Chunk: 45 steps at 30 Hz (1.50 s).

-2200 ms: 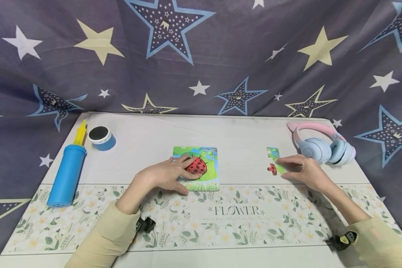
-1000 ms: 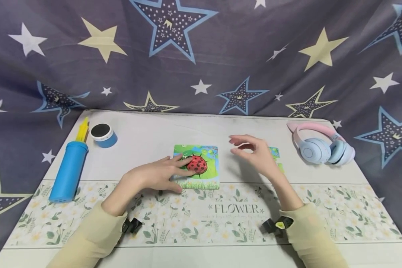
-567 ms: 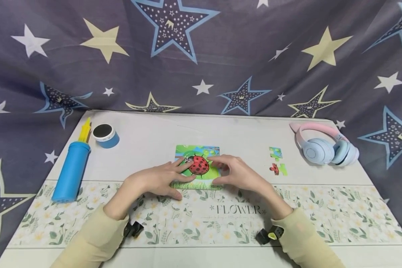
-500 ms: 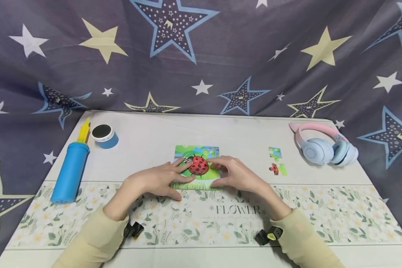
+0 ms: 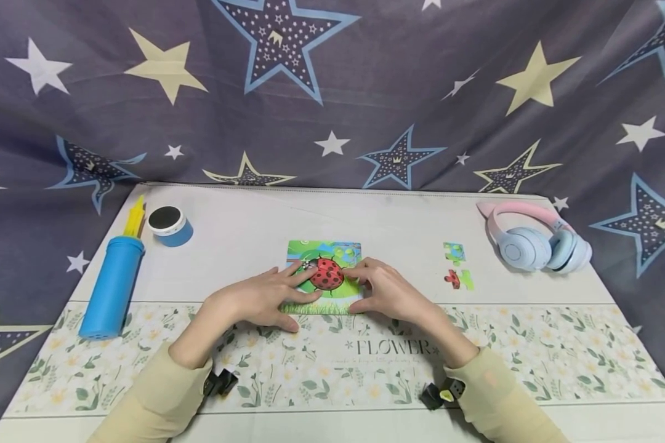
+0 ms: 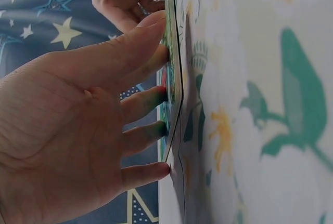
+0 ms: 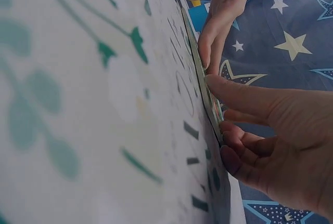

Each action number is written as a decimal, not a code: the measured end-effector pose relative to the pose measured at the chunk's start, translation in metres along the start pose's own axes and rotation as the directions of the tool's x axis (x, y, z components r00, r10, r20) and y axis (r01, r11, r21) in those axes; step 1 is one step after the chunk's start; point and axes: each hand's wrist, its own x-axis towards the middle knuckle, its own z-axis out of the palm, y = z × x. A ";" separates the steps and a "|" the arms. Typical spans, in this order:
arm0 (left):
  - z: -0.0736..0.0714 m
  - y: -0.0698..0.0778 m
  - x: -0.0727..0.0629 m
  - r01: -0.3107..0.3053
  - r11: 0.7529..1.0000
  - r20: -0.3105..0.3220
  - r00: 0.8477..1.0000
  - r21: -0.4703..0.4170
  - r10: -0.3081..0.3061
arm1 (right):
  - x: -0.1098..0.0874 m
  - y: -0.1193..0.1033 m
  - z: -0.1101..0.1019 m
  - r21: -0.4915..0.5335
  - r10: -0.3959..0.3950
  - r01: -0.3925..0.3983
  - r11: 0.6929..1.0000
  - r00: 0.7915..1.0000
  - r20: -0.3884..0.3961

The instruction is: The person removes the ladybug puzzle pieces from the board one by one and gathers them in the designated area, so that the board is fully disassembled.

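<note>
A jigsaw puzzle (image 5: 324, 304) with a red spotted ladybug on a green and blue picture lies flat in the middle of the table. My left hand (image 5: 263, 296) rests on its left part with the fingers spread, and the thumb lies towards the front edge. My right hand (image 5: 390, 292) touches the right side, with thumb and index finger apart over the picture; the other fingers are partly hidden. In the right wrist view the puzzle shows as a thin edge under the fingertips. Further right lie a few loose puzzle pieces (image 5: 455, 252), one with red and black on it.
At the back right are pink and light-blue headphones (image 5: 526, 246). A blue pump (image 5: 112, 289) with a yellow tip lies at the left, beside a small blue and white round speaker (image 5: 170, 226). A starry curtain (image 5: 332, 92) hangs behind the table.
My right hand has left the loose pieces and come leftward to the puzzle's right side, where it has stayed for the last half second. My left hand has kept to the puzzle's left part.
</note>
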 end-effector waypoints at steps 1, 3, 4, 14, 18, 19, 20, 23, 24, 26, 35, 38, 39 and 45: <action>0.000 0.000 0.000 0.001 1.000 0.001 1.000 0.000 -0.001 | 0.000 0.000 0.000 -0.004 0.001 -0.001 1.000 1.000 0.000; 0.001 0.000 0.000 0.005 1.000 0.005 1.000 0.001 -0.005 | 0.000 0.000 0.001 -0.012 0.003 -0.003 1.000 1.000 0.003; 0.001 0.000 0.000 0.005 1.000 0.007 1.000 0.002 -0.005 | 0.000 0.000 0.002 -0.016 0.006 -0.006 1.000 1.000 0.004; 0.001 0.000 0.000 0.004 1.000 -0.001 1.000 0.013 -0.004 | 0.001 -0.002 0.000 -0.005 0.015 -0.015 1.000 1.000 0.001; 0.001 0.000 -0.001 0.005 1.000 -0.001 1.000 0.012 -0.005 | 0.001 -0.003 0.000 -0.005 0.032 -0.032 0.999 0.999 0.008; 0.001 0.000 -0.001 0.006 1.000 0.000 1.000 0.012 -0.006 | 0.001 -0.003 -0.001 -0.005 0.038 -0.038 0.999 0.999 0.011; 0.001 0.000 -0.001 0.008 1.000 0.001 1.000 0.012 -0.008 | 0.001 -0.004 -0.001 -0.004 0.044 -0.044 0.999 0.999 0.015; 0.001 0.000 -0.001 0.010 1.000 0.002 1.000 0.015 -0.010 | 0.002 -0.005 -0.001 -0.007 0.061 -0.061 0.998 0.998 0.025; 0.001 0.000 -0.001 0.011 1.000 0.002 1.000 0.016 -0.011 | 0.002 -0.005 -0.001 -0.009 0.064 -0.064 0.998 0.998 0.028; 0.001 0.000 -0.001 0.012 1.000 0.002 1.000 0.019 -0.012 | 0.002 -0.005 0.000 -0.009 0.074 -0.074 0.997 0.997 0.033; 0.001 0.000 0.000 0.017 1.000 0.001 1.000 0.020 -0.017 | 0.001 -0.002 0.000 0.010 0.070 -0.070 0.998 0.997 0.016; 0.001 0.000 0.000 0.019 1.000 0.003 1.000 0.022 -0.019 | 0.001 -0.003 0.000 0.017 0.070 -0.070 0.997 0.997 0.014; 0.001 0.000 0.000 0.020 1.000 0.004 1.000 0.023 -0.020 | 0.001 -0.003 0.000 0.020 0.074 -0.074 0.997 0.997 0.015; 0.000 0.001 0.000 0.021 1.000 0.004 1.000 0.019 -0.021 | 0.001 -0.003 0.001 0.028 0.088 -0.088 0.996 0.996 0.009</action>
